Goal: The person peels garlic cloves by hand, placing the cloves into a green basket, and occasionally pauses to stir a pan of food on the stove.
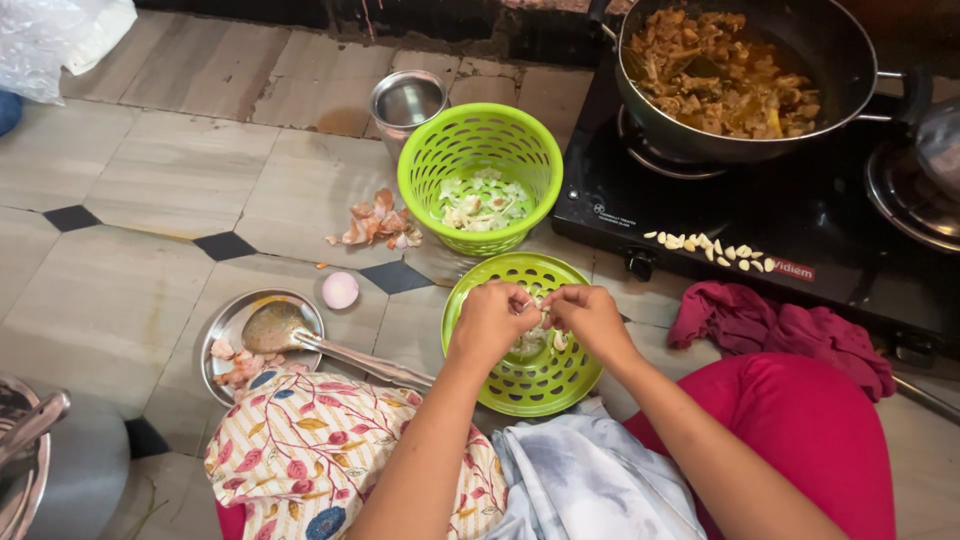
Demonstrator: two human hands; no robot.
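Observation:
My left hand point(490, 318) and my right hand point(590, 315) meet over a flat green perforated lid point(520, 385) on the floor. Both pinch a small pale garlic clove point(536, 305) between their fingertips. More pale garlic pieces point(535, 342) lie on the lid under my hands. Just beyond stands a round green basket point(481, 150) with garlic peels inside. A row of peeled garlic cloves point(710, 248) lies on the front edge of the black stove point(800, 215).
A dark pan of cooked food point(720, 75) sits on the stove. A steel cup point(405, 102), onion skins point(378, 225), a peeled onion point(340, 290), a steel plate with a ladle point(262, 335) and a maroon cloth point(780, 330) lie around on the tiled floor.

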